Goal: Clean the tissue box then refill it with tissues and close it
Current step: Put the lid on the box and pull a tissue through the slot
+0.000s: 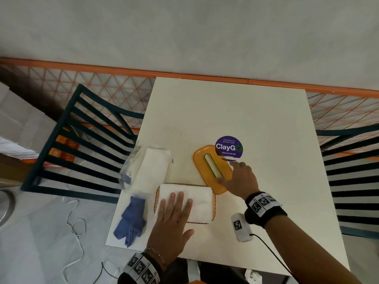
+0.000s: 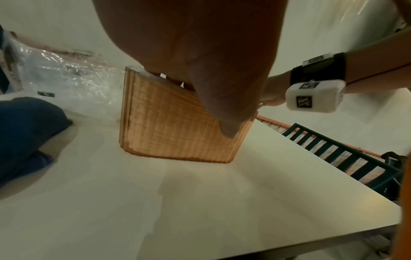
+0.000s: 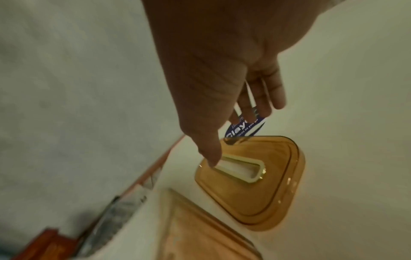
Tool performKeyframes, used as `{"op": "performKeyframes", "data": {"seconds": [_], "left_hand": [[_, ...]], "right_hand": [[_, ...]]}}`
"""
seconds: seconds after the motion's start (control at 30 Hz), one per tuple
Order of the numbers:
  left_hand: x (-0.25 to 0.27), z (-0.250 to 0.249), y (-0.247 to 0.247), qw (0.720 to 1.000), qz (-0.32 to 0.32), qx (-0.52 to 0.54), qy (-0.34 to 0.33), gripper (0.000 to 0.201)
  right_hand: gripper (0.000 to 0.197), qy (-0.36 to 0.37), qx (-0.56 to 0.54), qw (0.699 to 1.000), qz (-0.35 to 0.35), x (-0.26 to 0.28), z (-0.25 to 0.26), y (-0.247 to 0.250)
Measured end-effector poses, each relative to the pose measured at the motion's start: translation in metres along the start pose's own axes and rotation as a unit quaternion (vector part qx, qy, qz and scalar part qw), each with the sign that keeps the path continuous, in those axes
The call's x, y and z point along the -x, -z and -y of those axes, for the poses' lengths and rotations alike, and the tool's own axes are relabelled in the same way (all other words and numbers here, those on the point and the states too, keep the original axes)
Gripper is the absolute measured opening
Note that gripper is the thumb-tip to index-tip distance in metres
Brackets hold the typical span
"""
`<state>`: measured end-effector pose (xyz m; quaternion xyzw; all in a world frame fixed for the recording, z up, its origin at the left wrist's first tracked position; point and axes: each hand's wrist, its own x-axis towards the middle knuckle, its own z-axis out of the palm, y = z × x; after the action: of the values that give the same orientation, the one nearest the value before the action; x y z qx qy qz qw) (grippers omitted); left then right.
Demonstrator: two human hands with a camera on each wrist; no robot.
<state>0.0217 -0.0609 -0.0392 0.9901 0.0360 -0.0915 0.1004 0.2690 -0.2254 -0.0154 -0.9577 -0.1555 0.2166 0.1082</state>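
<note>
The amber tissue box [image 1: 214, 203] stands near the table's front edge, filled with a white tissue stack [image 1: 202, 201]. My left hand [image 1: 176, 212] lies flat on the tissues with straight fingers. In the left wrist view the box's ribbed wall [image 2: 173, 132] shows below that hand [image 2: 211, 88]. The amber lid [image 1: 207, 171], with its slot, lies flat on the table just behind and to the right of the box. My right hand [image 1: 235, 175] hovers over the lid with loose fingers. Its thumb tip [image 3: 211, 158] sits at the slot's edge of the lid [image 3: 255, 193], gripping nothing.
A plastic-wrapped tissue pack [image 1: 149, 167] lies left of the box, and a blue cloth [image 1: 131, 220] sits at the front left. A purple round sticker [image 1: 229, 146] is behind the lid. Dark slatted chairs [image 1: 82, 144] flank the white table [image 1: 225, 111].
</note>
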Motion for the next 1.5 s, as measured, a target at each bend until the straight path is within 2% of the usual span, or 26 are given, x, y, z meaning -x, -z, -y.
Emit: {"op": "performKeyframes", "data": {"seconds": [0.07, 0.23, 0.4, 0.53, 0.6, 0.7, 0.77, 0.83, 0.97, 1.03, 1.23, 1.33, 1.43, 1.5], "left_hand": [[0.000, -0.001, 0.001, 1.000, -0.002, 0.004, 0.003, 0.097], [-0.002, -0.003, 0.005, 1.000, 0.005, 0.010, 0.011, 0.100], [-0.002, -0.007, 0.007, 1.000, 0.005, 0.001, 0.022, 0.101], [-0.001, -0.005, 0.007, 1.000, 0.000, 0.001, 0.016, 0.101], [-0.001, -0.005, 0.007, 1.000, -0.007, 0.002, 0.010, 0.102], [-0.001, -0.004, 0.008, 1.000, -0.017, 0.005, 0.007, 0.102], [-0.002, -0.003, 0.008, 1.000, -0.023, 0.008, 0.007, 0.102], [-0.002, -0.003, 0.007, 1.000, -0.026, 0.012, 0.006, 0.101], [-0.002, -0.001, 0.009, 0.999, -0.035, 0.013, -0.007, 0.097], [-0.002, 0.000, 0.011, 0.999, -0.041, 0.023, -0.009, 0.096], [0.001, 0.005, 0.017, 0.998, -0.029, 0.053, -0.019, 0.089], [0.005, 0.010, 0.019, 0.997, -0.050, 0.049, -0.022, 0.077], [0.008, 0.014, 0.025, 0.995, -0.075, 0.055, -0.027, 0.080], [0.012, 0.018, 0.024, 0.996, -0.070, 0.055, -0.030, 0.078]], "right_hand": [[0.107, 0.004, 0.055, 0.998, 0.027, -0.013, 0.003, -0.013], [0.137, 0.005, 0.092, 0.996, 0.008, -0.027, 0.018, -0.037], [0.146, -0.006, 0.076, 0.997, 0.023, -0.032, 0.031, -0.037], [0.147, -0.039, 0.081, 0.994, 0.069, -0.033, 0.024, -0.018], [0.148, -0.054, 0.055, 0.992, 0.103, -0.029, 0.016, -0.007], [0.150, -0.093, -0.108, 0.973, 0.184, -0.010, 0.005, 0.016], [0.144, -0.063, -0.216, 0.950, 0.217, 0.015, 0.003, 0.033], [0.139, 0.014, -0.239, 0.944, 0.225, 0.046, 0.010, 0.046], [0.136, 0.191, -0.127, 0.965, 0.127, 0.098, 0.037, 0.043], [0.137, 0.237, -0.064, 0.966, 0.084, 0.106, 0.046, 0.030], [0.141, 0.245, 0.001, 0.966, 0.080, 0.100, 0.055, 0.004], [0.140, 0.247, 0.025, 0.965, 0.085, 0.094, 0.058, 0.003], [0.140, 0.248, 0.043, 0.963, 0.099, 0.091, 0.061, 0.004], [0.140, 0.247, 0.056, 0.961, 0.107, 0.090, 0.064, 0.004]]}}
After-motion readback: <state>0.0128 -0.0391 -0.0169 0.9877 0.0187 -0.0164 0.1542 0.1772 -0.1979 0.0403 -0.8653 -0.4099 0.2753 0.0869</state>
